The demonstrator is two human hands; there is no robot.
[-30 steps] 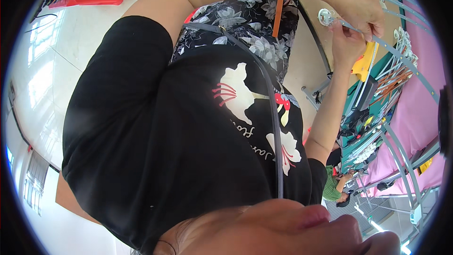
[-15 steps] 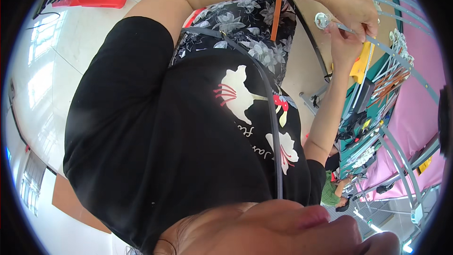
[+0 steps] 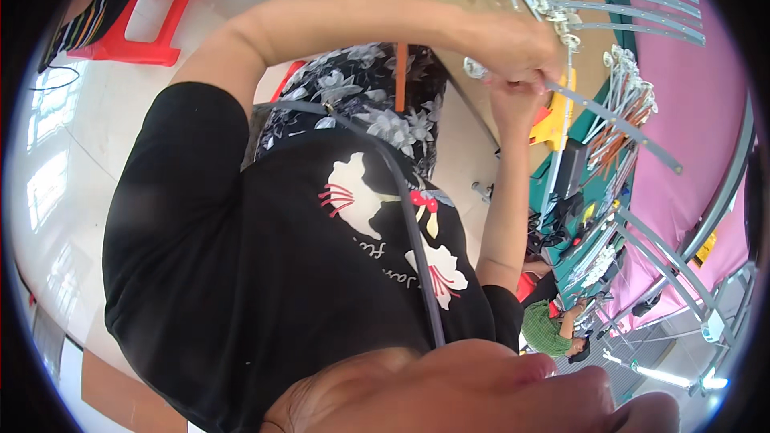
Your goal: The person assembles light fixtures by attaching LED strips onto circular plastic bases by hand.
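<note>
A thin grey strip point(image 3: 613, 120) with small holes runs out of my two hands toward the right, its rounded far end hanging over pink cloth. My left hand point(image 3: 517, 46), somewhat blurred, is closed around the strip. Against it, from below, my right hand point(image 3: 517, 100) pinches the strip with curled fingers. A white round plastic piece point(image 3: 475, 68) shows on the other side of my hands, at the strip's near end. Which fingers touch the strip is partly hidden. Beyond my hands, several similar grey strips point(image 3: 634, 4) with white round pieces lie fanned out.
A yellow piece point(image 3: 548, 124) lies by my right wrist. Bundled white and brown rods point(image 3: 622, 120) rest on the green surface point(image 3: 536, 162), beside pink cloth point(image 3: 670, 96). A red stool point(image 3: 164, 20) stands upper left. A person in green checks point(image 3: 545, 329) works at lower right.
The whole view has shifted, with my body and hands now farther left. My hands sit closer together, still on the strip, and its far end shows fully.
</note>
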